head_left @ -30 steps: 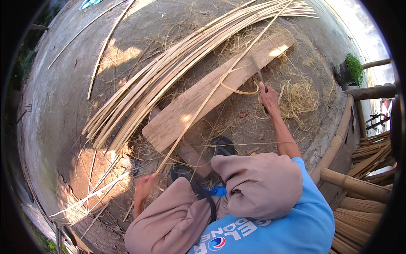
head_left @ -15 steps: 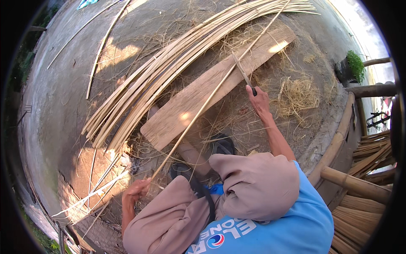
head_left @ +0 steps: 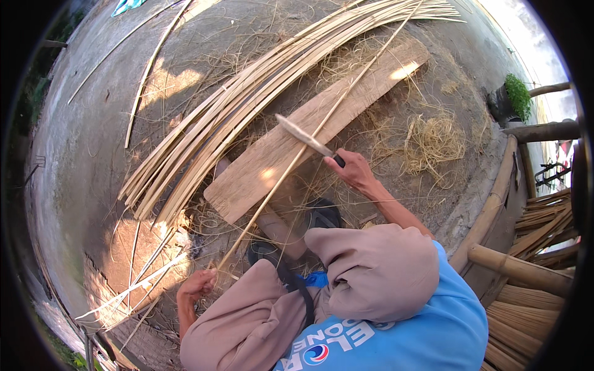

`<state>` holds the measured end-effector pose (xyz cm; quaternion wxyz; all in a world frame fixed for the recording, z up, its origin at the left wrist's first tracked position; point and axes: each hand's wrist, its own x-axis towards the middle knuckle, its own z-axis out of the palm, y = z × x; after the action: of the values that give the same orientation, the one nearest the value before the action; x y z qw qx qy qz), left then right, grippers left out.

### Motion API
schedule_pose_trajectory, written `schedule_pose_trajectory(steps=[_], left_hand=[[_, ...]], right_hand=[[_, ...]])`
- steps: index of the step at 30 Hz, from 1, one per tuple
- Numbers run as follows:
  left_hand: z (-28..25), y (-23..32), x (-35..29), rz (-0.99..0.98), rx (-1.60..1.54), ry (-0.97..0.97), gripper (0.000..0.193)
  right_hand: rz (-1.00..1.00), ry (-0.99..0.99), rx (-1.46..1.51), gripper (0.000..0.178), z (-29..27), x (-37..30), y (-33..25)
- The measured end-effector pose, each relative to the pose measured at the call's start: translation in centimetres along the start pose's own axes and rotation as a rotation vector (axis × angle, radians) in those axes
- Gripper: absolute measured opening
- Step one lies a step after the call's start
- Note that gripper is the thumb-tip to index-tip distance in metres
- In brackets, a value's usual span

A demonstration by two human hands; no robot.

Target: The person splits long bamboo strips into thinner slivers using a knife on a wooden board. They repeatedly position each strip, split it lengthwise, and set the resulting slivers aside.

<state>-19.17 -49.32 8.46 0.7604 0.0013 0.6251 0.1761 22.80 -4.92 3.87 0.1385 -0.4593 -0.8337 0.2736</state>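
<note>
My left hand (head_left: 198,283) is closed around the near end of a long, thin bamboo strip (head_left: 272,188). The strip slants up and to the right, lying across a wooden plank (head_left: 247,176). In my right hand (head_left: 355,169) is a knife (head_left: 304,136), gripped by its dark handle. Its blade crosses the strip above the plank's middle and points up and left; whether it touches the strip I cannot tell.
A bundle of bamboo strips (head_left: 241,102) lies beyond the plank. Curly shavings (head_left: 436,145) are heaped at the right. A bamboo railing (head_left: 520,269) and stacked strips (head_left: 526,312) stand at the far right. Loose sticks (head_left: 145,77) lie on the ground at left.
My right hand has drawn the knife along the strip, nearer to me and to the left. The left hand still grips the strip's near end and has barely moved.
</note>
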Motion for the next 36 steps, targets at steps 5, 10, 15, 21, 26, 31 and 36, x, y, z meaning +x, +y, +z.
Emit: schedule_pose_trajectory(steps=[5, 10, 15, 21, 26, 31, 36], left_hand=[[-3.7, -7.2, -6.1, 0.027, -0.047, 0.024, 0.044], [-2.1, -5.7, -5.0, 0.129, 0.134, 0.202, 0.045], [11.6, 1.1, 3.9, 0.645, 0.436, 0.864, 0.043], [14.1, 1.8, 6.5, 0.857, 0.604, 1.098, 0.040], [13.5, 2.8, 6.2, 0.761, 0.580, 1.014, 0.038], [12.9, 0.3, 5.0, 0.805, 0.591, 1.074, 0.040], [8.8, -2.5, 4.1, 0.701, 0.589, 0.943, 0.042]], right_hand=[[0.157, 0.064, -0.036, 0.061, -4.1, 3.5, 6.3], [0.579, 0.377, 0.198, 0.070, -10.4, 8.4, 11.0], [0.153, -0.141, 0.224, 0.056, 2.3, -0.1, -4.5], [-0.045, -0.122, -0.053, 0.059, -1.0, -2.7, -3.2], [0.331, 0.163, -0.076, 0.062, -7.1, 4.8, 3.3], [-0.147, -0.237, -0.042, 0.058, -0.4, -3.9, -4.1], [0.320, 0.056, -0.131, 0.067, -7.8, 5.7, 5.3]])
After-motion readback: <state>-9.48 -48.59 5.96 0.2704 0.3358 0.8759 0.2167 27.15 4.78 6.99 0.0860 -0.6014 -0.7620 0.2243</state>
